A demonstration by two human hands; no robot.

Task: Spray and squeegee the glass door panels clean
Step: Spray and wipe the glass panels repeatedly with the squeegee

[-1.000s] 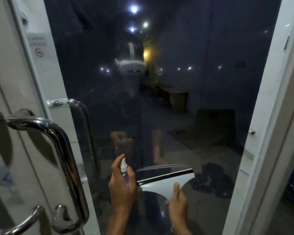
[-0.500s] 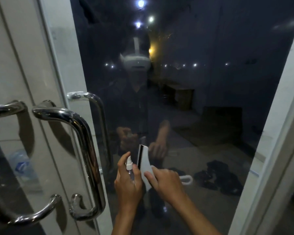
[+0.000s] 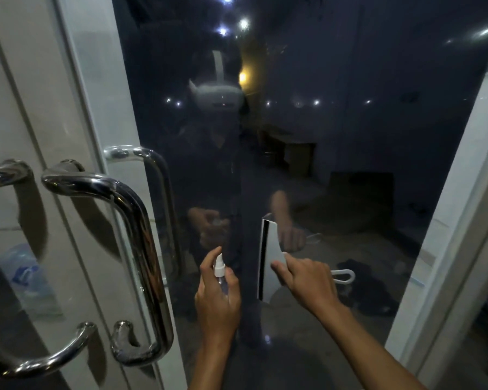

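Note:
A dark glass door panel (image 3: 335, 136) fills the middle of the head view and mirrors me. My left hand (image 3: 217, 302) grips a small clear spray bottle (image 3: 219, 270) with a white nozzle, forefinger raised beside the nozzle, close to the glass. My right hand (image 3: 307, 280) holds a white squeegee (image 3: 271, 257) by its handle, the loop end (image 3: 344, 275) sticking out to the right. The black rubber blade (image 3: 262, 260) stands upright against the glass, just right of the bottle.
A chrome pull handle (image 3: 141, 249) juts from the door's left edge, with a second one (image 3: 9, 175) on the neighbouring panel at far left. A white door frame (image 3: 448, 249) rises on the right. A dark cloth (image 3: 366, 294) lies on the floor behind the glass.
The squeegee has turned from lying level to standing upright, and my right hand has carried it up and to the right. The view has shifted left to right, so the handles look nearer.

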